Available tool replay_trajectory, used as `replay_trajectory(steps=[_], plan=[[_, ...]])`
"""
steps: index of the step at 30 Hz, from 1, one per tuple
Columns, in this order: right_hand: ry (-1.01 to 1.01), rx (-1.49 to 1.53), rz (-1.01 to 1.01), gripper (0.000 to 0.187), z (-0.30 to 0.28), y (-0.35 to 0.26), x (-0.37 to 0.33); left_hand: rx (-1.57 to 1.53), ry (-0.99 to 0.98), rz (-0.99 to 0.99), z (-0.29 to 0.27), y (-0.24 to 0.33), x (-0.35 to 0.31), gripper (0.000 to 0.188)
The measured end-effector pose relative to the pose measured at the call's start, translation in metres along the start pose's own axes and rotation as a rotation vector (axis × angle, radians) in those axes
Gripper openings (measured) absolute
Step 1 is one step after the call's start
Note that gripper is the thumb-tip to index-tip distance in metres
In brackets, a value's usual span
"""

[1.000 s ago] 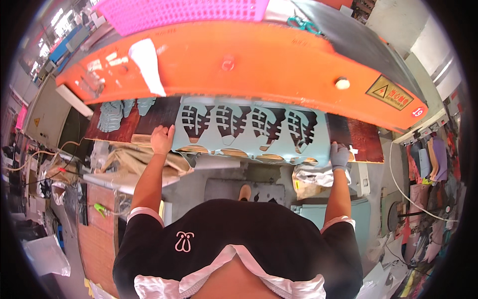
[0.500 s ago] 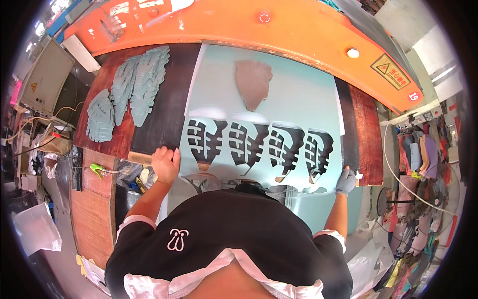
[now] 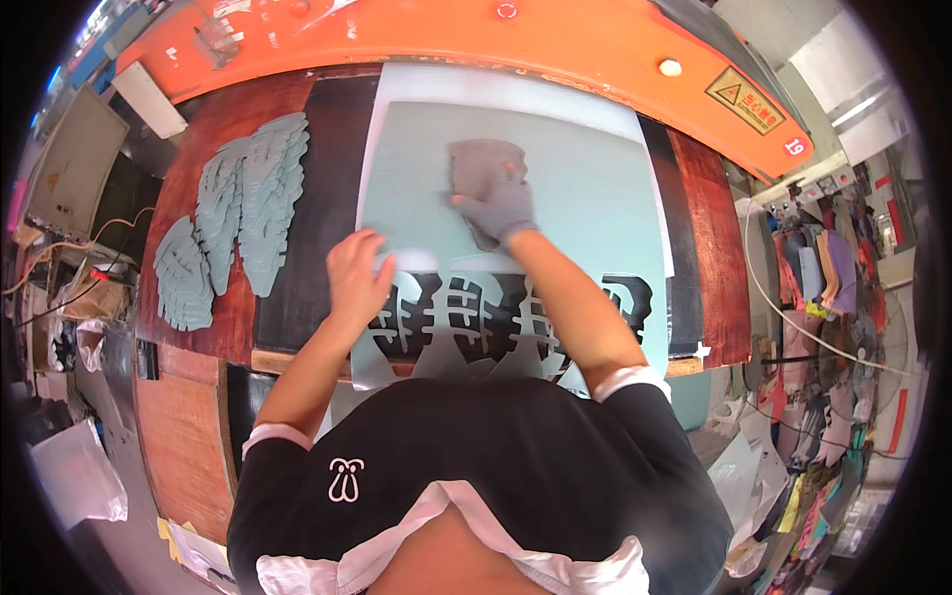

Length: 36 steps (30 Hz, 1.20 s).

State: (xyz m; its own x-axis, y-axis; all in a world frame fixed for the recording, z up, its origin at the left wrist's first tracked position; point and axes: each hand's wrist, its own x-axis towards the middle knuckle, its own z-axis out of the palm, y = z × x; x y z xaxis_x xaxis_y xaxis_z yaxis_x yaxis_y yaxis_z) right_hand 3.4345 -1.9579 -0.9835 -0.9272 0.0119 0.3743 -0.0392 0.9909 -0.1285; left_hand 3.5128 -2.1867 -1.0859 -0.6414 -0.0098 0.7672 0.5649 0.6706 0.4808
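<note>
A pale blue-green sheet [image 3: 585, 178] lies across the dark cutting board. Toward its near edge runs a row of several notched, sole-shaped cut-outs [image 3: 471, 307], black showing through them. On the sheet's uncut part is a brown, notched-edged cutting die [image 3: 481, 159]. My right hand [image 3: 506, 206], in a grey glove, grips the die from above, thumb at its left side; the glove is slightly blurred. My bare left hand [image 3: 359, 273] is at the sheet's left edge, fingers apart and nothing in them.
Stacks of blue-green cut pieces [image 3: 253, 203] lie on the reddish board to the left. An orange press beam [image 3: 416, 40] spans the far side. A white cable [image 3: 769, 302] hangs at the right, near a rack of coloured pieces [image 3: 823, 268].
My right hand has left the sheet's near right corner and reached onto the die. My left hand has moved up along the left edge. The sheet now sits nearer to me.
</note>
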Motion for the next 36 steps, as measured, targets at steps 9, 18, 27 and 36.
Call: replay_trajectory(steps=[9,18,27,36], plan=[[-0.128,0.036,0.174,0.081,-0.029,-0.023,0.003,0.109,-0.251,0.100,0.079,0.036,0.031,0.036],[0.089,0.269,0.157,0.079,-0.060,0.068,0.002,0.111,-0.249,0.110,0.080,0.035,0.030,0.036],[0.052,-0.101,0.223,0.079,-0.056,0.073,-0.013,0.124,-0.230,0.138,0.080,0.034,0.031,0.036],[-0.009,0.051,0.217,0.075,-0.051,0.101,-0.007,0.050,-0.236,0.146,0.080,0.032,0.031,0.035]])
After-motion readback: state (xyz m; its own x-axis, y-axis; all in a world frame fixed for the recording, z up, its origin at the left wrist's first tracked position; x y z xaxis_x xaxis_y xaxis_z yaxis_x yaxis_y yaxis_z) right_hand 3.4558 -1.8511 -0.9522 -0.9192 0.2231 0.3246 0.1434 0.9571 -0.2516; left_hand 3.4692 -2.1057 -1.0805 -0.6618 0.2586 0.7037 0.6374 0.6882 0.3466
